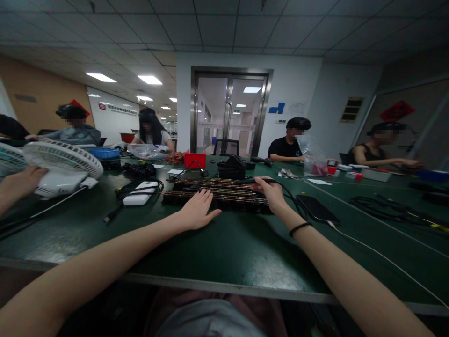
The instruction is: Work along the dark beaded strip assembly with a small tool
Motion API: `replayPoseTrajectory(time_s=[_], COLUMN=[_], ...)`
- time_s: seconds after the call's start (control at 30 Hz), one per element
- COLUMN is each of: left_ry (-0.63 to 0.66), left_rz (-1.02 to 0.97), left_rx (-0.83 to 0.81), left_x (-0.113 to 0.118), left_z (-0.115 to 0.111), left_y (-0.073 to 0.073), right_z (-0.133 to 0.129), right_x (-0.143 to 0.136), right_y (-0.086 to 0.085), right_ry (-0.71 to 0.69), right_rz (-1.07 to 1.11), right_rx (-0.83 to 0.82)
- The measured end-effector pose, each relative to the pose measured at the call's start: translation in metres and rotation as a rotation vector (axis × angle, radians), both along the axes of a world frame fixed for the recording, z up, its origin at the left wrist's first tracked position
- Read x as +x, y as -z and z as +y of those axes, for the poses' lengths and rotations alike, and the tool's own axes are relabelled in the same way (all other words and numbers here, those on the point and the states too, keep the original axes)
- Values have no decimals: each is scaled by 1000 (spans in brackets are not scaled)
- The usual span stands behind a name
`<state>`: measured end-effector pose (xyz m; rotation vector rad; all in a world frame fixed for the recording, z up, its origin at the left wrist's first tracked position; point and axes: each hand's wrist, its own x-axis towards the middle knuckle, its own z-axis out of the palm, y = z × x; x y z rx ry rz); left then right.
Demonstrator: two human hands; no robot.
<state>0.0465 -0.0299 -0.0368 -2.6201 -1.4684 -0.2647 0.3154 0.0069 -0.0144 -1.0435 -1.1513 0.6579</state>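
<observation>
Resting flat with fingers spread, the left hand (197, 211) presses the near edge of the dark strip rack (217, 194) mid-table, while the right hand (271, 191) pinches a black pen-like tool (257, 180) over its right end; a slip could drag the tool's cable (291, 199) into the phone (317, 208). Head view count: one rack holding roughly four strips, one tool, one phone, one white fan (59, 166), one red bin (195, 159), four seated people opposite.

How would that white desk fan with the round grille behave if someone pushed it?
The white desk fan with the round grille looks plastic, so probably light and easy to slide. Its head is tilted, so it might tip. Its white cable could drag.
</observation>
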Motion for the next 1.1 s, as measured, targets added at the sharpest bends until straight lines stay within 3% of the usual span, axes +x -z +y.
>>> replayPoseTrajectory(time_s=[0.43,0.63,0.9,1.1], left_ry=[-18,-137,-260,-272], left_rz=[0,28,90,70], left_rx=[35,90,159,88], left_x=[0,-6,-12,-36], left_z=[-1,1,-6,9], left_y=[-5,-12,-34,-46], right_z=[-3,-3,-2,-1], right_x=[-1,1,5,9], right_y=[-4,-4,-5,-5], right_ry=[-17,-21,-24,-15], right_rz=[31,37,55,36], right_rx=[-62,-96,-157,-178])
